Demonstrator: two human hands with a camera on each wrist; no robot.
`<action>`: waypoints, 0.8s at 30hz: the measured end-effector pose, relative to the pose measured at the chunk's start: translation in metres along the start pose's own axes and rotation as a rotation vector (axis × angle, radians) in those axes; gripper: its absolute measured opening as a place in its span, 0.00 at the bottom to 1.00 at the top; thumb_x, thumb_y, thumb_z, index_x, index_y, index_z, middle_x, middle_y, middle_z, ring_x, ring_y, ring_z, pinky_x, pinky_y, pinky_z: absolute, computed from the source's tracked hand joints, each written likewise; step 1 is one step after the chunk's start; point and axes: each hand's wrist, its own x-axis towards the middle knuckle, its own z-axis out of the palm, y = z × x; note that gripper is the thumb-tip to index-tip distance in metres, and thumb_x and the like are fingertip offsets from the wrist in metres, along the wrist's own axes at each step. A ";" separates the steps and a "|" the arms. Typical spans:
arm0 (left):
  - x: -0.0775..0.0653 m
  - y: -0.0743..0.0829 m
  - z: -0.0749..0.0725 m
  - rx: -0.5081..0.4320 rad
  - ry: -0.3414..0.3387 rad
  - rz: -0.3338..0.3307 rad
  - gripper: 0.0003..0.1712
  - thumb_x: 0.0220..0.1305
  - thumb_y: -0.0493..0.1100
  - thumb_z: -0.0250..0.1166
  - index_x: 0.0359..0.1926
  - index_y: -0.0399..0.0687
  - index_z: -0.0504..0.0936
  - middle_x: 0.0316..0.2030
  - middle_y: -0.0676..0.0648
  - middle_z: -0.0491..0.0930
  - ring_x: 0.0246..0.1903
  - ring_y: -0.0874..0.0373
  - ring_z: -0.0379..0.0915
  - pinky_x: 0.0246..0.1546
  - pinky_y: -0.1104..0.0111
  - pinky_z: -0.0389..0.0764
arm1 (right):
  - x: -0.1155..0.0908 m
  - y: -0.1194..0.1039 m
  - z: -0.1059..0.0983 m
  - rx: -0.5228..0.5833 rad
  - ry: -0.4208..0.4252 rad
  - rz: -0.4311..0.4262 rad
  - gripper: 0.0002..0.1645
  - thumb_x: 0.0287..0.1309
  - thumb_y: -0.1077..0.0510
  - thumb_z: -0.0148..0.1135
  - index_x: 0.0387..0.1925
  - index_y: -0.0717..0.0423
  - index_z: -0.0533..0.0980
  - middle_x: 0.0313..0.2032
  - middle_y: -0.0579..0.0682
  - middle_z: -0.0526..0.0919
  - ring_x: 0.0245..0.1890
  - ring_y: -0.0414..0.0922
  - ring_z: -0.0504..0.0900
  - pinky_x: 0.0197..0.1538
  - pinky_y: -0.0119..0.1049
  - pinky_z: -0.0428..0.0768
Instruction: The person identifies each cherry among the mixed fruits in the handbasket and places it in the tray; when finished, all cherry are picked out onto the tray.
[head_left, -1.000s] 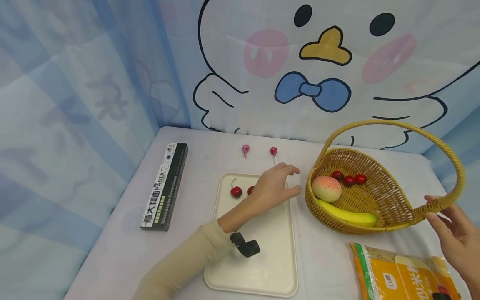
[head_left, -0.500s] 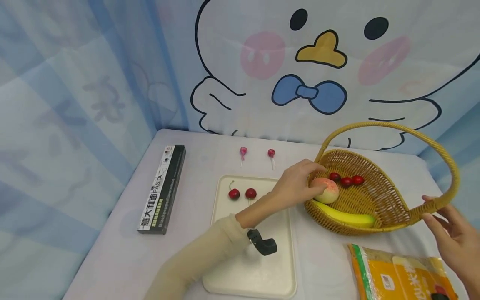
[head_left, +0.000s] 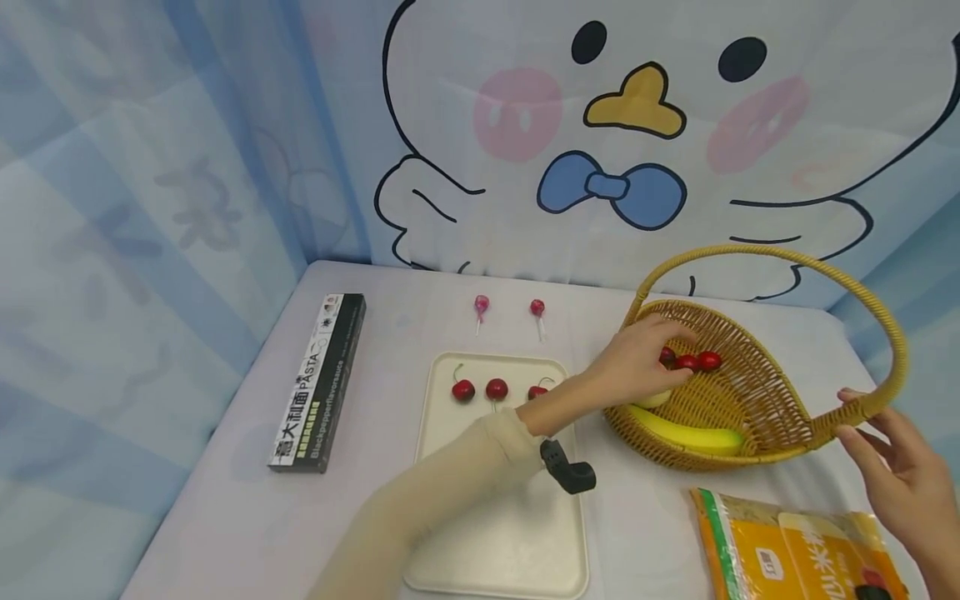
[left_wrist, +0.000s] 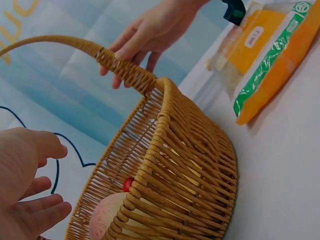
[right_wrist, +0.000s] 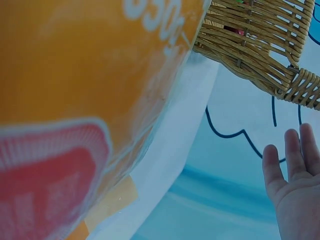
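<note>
A wicker basket (head_left: 780, 400) with a tall handle (head_left: 847, 279) stands on the right. It holds a banana (head_left: 697, 435), a peach (left_wrist: 107, 215) and red cherries (head_left: 708, 361). My left hand (head_left: 637, 362) reaches over the basket's left rim, fingers loosely bent beside the cherries and above the peach, which it mostly hides in the head view. Nothing shows between its fingers in the left wrist view. My right hand (head_left: 903, 475) pinches the handle's right base, thumb on the near side and fingers behind.
Left of the basket lies a cream tray (head_left: 498, 542) bearing cherries (head_left: 497, 389). Two lollipops (head_left: 482, 305) lie behind it. A pasta box (head_left: 318, 383) is at the left, and an orange grain bag (head_left: 802, 542) lies in front of the basket.
My left hand has moved right, from above the tray, past the peach, to the cherries inside the basket. My right hand stays at the handle. The head view has shifted slightly.
</note>
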 end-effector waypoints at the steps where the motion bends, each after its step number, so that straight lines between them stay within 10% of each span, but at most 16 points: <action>1: 0.004 0.002 0.002 0.012 -0.011 -0.005 0.26 0.73 0.52 0.68 0.69 0.59 0.79 0.70 0.57 0.78 0.70 0.66 0.71 0.68 0.78 0.72 | 0.000 0.000 -0.001 -0.001 0.002 0.000 0.30 0.79 0.68 0.53 0.78 0.55 0.68 0.66 0.15 0.66 0.66 0.14 0.63 0.63 0.04 0.61; 24: 0.057 0.006 0.034 0.017 -0.137 -0.103 0.25 0.72 0.50 0.70 0.68 0.59 0.78 0.64 0.57 0.77 0.56 0.68 0.72 0.49 0.81 0.71 | 0.001 -0.003 -0.004 -0.021 -0.014 0.012 0.30 0.77 0.67 0.57 0.77 0.55 0.70 0.65 0.14 0.66 0.66 0.13 0.62 0.62 0.04 0.61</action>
